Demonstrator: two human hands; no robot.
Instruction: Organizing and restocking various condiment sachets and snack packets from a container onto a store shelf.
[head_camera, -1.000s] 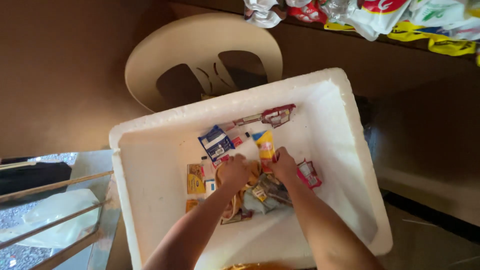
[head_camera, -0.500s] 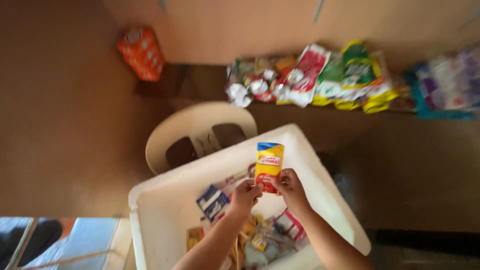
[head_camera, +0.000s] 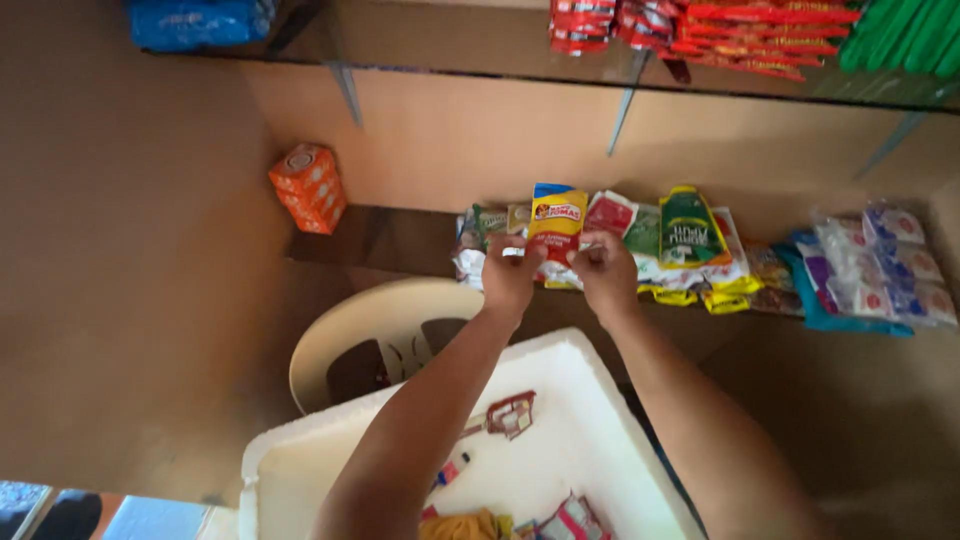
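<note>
Nearest, white foam box (head_camera: 590, 420), a few small packets left inside. Just beyond it, beige plastic chair (head_camera: 375, 325). Lifted out of the box since a moment ago: yellow-and-red sachet (head_camera: 556, 222), now pinched between left hand (head_camera: 510, 275) and right hand (head_camera: 605, 272), up against the packets on the wooden shelf (head_camera: 390, 240). Farther left along the shelf, orange carton (head_camera: 309, 187); above, brown wall.

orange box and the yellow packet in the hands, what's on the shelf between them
Head view: the shelf is bare from the orange box to the yellow packet.
</note>
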